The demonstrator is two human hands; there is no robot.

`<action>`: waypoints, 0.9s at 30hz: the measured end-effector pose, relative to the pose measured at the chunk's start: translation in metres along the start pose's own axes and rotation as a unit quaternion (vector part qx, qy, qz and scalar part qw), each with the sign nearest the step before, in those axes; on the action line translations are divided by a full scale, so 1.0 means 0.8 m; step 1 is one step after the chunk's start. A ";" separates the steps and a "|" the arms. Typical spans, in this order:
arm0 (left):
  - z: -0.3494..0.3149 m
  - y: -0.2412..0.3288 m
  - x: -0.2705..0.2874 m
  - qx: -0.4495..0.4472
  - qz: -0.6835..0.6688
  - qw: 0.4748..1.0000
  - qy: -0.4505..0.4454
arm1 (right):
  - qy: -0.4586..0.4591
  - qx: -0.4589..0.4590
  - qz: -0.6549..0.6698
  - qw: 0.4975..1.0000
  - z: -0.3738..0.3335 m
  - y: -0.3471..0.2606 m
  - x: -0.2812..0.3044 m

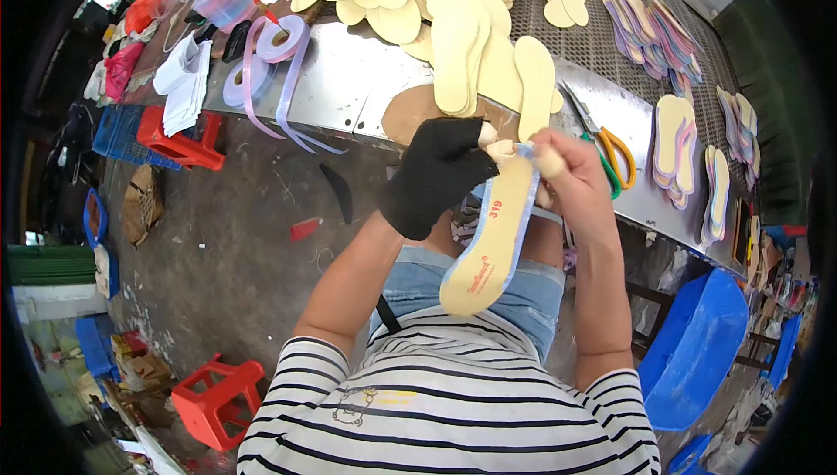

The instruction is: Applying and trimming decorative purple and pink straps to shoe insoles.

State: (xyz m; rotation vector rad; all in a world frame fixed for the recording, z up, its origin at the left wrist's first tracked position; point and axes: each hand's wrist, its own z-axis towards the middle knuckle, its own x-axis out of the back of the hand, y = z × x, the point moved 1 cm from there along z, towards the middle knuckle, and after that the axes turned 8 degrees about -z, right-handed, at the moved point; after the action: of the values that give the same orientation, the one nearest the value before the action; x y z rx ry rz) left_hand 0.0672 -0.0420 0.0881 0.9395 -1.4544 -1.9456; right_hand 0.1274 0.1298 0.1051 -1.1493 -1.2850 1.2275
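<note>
In front of my lap hangs a pale yellow insole [493,235] with red print, its broad end toward my body. Blue ribbon edging runs along its sides. My left hand [438,172], in a black fingerless glove, grips the far end from the left. At the same end, my right hand [577,177] is closed on the insole and its ribbon edge, with pale coverings on some fingertips. The fingers partly hide that tip. Just beyond, more plain yellow insoles [462,48] lie heaped on the metal table. Scissors [602,139] with orange and green handles rest right of my right hand.
Rolls of pink and lilac ribbon [283,39] stand at the table's left, strips trailing over its edge [340,122]. Bundles of edged insoles [674,139] lie right. A red stool [218,398] stands on the floor at lower left, a blue tub [697,353] at lower right.
</note>
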 end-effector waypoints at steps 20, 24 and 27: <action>-0.004 -0.020 0.002 0.004 -0.030 0.981 0.192 | 0.007 -0.064 -0.009 0.998 -0.012 0.035 -0.021; -0.011 -0.020 -0.006 0.028 -0.060 0.990 0.121 | 0.093 0.030 -0.113 0.989 -0.015 0.046 -0.022; -0.014 -0.054 0.020 0.037 0.060 0.994 0.088 | 0.087 0.024 -0.080 0.993 -0.013 0.045 -0.014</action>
State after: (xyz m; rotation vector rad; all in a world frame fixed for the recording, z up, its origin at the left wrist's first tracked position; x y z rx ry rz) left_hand 0.0655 -0.0488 0.0411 1.0040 -1.4549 -1.6886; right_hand 0.1388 0.1208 0.0684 -1.0724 -1.1863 1.0120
